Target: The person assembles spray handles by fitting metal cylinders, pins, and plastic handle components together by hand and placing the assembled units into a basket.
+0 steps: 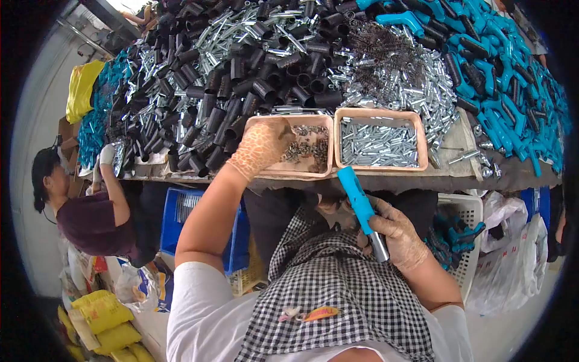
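My left hand [262,145], in a patterned glove, reaches into the left shallow plastic tray [330,145]. Its fingers are bent together over small dark metal parts [304,149] there; anything between the fingertips is hidden. Below the table edge, my right hand [398,232], also gloved, is closed around a blue handle with a metal tube end [359,202]. The handle slants, its blue end up near the trays and its shiny end down toward my apron. Beside the left tray, a second tray [424,142] holds many small silvery pins [377,143].
Heaped on the table are black tubes [265,89], metal rods, dark springs [386,60] and blue-black handles [500,90]. A co-worker [90,205] works at the left. Under the table stand a blue crate [236,235] and a white basket [473,253]; plastic bags [509,265] hang right.
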`<state>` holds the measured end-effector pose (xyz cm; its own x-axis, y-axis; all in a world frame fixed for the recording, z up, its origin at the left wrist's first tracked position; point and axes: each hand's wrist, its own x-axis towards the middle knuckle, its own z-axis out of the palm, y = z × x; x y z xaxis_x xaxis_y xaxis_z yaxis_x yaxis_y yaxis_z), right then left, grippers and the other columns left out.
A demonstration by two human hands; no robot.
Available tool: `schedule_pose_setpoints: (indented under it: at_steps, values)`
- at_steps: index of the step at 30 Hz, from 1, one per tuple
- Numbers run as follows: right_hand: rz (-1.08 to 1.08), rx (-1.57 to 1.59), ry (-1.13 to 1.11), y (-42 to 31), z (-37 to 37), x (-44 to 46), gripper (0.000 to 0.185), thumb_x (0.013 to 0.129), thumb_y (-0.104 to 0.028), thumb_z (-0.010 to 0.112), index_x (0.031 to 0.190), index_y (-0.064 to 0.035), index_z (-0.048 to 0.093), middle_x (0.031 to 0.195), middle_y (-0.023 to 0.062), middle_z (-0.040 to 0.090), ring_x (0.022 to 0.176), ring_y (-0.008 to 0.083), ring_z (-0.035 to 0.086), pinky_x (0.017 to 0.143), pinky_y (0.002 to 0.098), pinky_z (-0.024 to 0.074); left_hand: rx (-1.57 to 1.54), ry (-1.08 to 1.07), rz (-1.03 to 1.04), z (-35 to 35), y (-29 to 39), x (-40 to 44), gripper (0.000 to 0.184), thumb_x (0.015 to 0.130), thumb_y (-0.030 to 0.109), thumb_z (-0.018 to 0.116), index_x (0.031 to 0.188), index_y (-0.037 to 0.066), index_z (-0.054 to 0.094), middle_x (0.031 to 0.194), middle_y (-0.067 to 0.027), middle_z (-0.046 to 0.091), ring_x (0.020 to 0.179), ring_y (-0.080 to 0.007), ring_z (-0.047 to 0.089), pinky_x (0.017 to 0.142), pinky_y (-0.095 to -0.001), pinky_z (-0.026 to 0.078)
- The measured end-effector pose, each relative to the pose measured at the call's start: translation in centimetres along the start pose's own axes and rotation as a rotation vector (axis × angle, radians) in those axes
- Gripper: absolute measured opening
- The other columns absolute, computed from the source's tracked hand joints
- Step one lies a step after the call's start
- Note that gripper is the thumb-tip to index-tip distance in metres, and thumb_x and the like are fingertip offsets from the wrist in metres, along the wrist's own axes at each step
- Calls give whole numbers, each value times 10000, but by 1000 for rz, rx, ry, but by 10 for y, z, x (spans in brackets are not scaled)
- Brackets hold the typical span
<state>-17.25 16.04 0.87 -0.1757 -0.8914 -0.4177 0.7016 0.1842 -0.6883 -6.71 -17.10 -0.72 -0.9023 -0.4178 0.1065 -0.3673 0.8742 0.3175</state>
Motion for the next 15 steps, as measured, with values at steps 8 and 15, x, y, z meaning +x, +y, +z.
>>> schedule_pose_setpoints:
  at_steps: [8, 15]
  values:
    - [27, 4, 0, 2, 1, 4, 701, 863, -281, 695, 1437, 33, 444, 1169, 163, 651, 738, 166, 671, 633, 297, 562, -320, 36, -121, -19, -2, -14, 166, 830, 103, 723, 948, -5, 678, 863, -119, 691, 808, -203, 665, 759, -348, 530]
    - [32, 23, -4, 3, 1, 4, 709, 858, -303, 699, 1439, 22, 454, 1161, 152, 656, 737, 151, 668, 629, 277, 558, -464, 79, -153, -5, -17, -21, 167, 884, 59, 690, 1024, -31, 709, 947, -100, 712, 891, -138, 665, 813, -307, 543]
